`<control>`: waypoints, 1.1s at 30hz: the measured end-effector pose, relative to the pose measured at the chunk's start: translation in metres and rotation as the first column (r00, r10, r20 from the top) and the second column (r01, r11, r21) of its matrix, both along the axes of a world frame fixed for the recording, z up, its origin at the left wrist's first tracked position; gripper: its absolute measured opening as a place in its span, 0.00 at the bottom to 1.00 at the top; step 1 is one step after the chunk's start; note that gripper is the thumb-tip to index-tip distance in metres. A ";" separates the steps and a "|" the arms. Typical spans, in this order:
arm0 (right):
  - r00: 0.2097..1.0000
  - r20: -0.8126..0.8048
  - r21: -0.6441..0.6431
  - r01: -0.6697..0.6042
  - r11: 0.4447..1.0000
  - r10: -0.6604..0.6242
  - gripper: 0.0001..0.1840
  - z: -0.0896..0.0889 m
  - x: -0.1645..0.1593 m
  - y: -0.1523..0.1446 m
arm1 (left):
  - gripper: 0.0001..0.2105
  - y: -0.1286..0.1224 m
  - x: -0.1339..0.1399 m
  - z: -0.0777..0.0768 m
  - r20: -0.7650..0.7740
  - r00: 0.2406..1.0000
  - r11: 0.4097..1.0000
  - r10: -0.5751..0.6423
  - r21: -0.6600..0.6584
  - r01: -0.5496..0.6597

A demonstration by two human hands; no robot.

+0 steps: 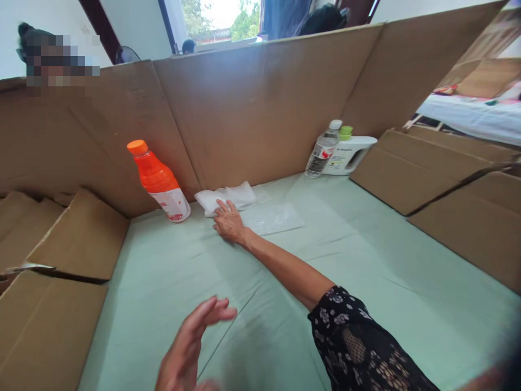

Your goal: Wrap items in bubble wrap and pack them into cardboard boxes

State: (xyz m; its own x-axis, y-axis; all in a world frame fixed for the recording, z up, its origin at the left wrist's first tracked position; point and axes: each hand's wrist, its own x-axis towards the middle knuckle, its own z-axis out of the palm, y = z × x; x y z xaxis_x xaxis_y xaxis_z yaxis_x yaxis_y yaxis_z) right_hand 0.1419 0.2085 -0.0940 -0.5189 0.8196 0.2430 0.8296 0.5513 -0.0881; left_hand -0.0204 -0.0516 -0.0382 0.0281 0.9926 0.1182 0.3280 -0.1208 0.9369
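"Where are your hands?"

"My right hand (228, 221) is stretched out ahead, palm down, fingers open and spread. Its fingertips rest on the near edge of a folded white bundle (244, 194). My left hand (191, 342) is raised close to me, at the bottom of the view, slightly blurred. Its fingers curve loosely, open, around nothing."

"And where is the bundle?"

"On a pale green cloth (358, 304), near the foot of a tall brown cardboard wall (260, 114). A thin, whitish film (272, 219) lies flat just beside it, on the right. I can't tell what either one is made of."

"What stands around them?"

"Left of the bundle, near it, is an orange bottle (160, 182) with a white label, tilted in my view. Well to the right, a clear bottle (323, 150) with a white cap partly hides a white jug (354, 155) with a green cap."

"And at the edges?"

"Cardboard flaps (83, 239) on the left, a cardboard box (423, 171) on the right. My right sleeve (358, 336) is black, patterned with pale flowers."
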 end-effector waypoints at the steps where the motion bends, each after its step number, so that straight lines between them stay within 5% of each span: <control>1: 1.000 0.005 -0.002 -0.003 1.000 0.003 0.12 0.002 0.003 -0.011 | 0.28 0.010 0.008 -0.009 -0.038 0.999 0.999 -0.038 -0.005 0.038; 6: 0.992 -0.128 0.087 -0.002 0.996 0.013 0.13 0.013 0.049 -0.086 | 0.27 0.049 0.003 -0.075 -0.366 0.929 0.996 -0.061 0.032 0.078; 10: 0.950 -0.127 0.168 0.302 0.938 -0.284 0.13 0.054 0.169 -0.132 | 0.27 0.070 -0.012 -0.143 -0.597 0.789 0.928 -0.141 0.199 0.316; 12: 0.816 -0.083 0.228 0.574 0.786 -0.572 0.18 0.092 0.246 -0.157 | 0.26 0.070 -0.012 -0.159 -0.690 0.716 0.891 -0.109 0.252 0.378; 15: 0.454 0.020 0.306 0.846 0.437 -0.891 0.25 0.148 0.345 -0.197 | 0.24 0.056 -0.001 -0.152 -0.723 0.691 0.881 -0.016 0.316 0.351; 17: 0.132 0.160 0.167 0.973 0.158 -0.978 0.20 0.171 0.389 -0.219 | 0.23 0.046 0.010 -0.137 -0.716 0.698 0.892 0.019 0.327 0.311; 18: 0.081 0.204 0.095 0.990 0.102 -0.976 0.15 0.178 0.405 -0.228 | 0.22 0.043 0.016 -0.130 -0.714 0.700 0.897 0.023 0.325 0.302; 22: 0.195 0.297 -0.078 0.981 0.179 -0.935 0.09 0.183 0.437 -0.245 | 0.19 0.045 0.024 -0.117 -0.673 0.739 0.919 0.036 0.313 0.241; 25: 0.329 0.303 -0.079 0.944 0.320 -0.894 0.06 0.174 0.419 -0.252 | 0.20 0.045 0.021 -0.115 -0.591 0.803 0.935 0.074 0.321 0.150; 29: 0.563 0.331 -0.032 0.808 0.588 -0.757 0.03 0.160 0.319 -0.265 | 0.26 0.030 0.025 -0.103 -0.433 0.900 0.960 0.053 0.271 0.074; 33: 0.908 0.113 -0.073 0.413 0.908 -0.404 0.04 0.157 0.189 -0.275 | 0.36 0.003 0.033 -0.079 -0.271 0.962 0.980 -0.034 0.180 0.085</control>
State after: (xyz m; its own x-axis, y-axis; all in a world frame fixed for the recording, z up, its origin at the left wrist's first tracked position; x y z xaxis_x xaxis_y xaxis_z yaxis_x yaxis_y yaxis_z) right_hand 0.3312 -0.0664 0.0629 -0.1505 0.9811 0.1217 0.9872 0.1556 -0.0338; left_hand 0.0130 -0.0482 -0.1176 0.1423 0.9484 0.2833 0.5480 -0.3138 0.7754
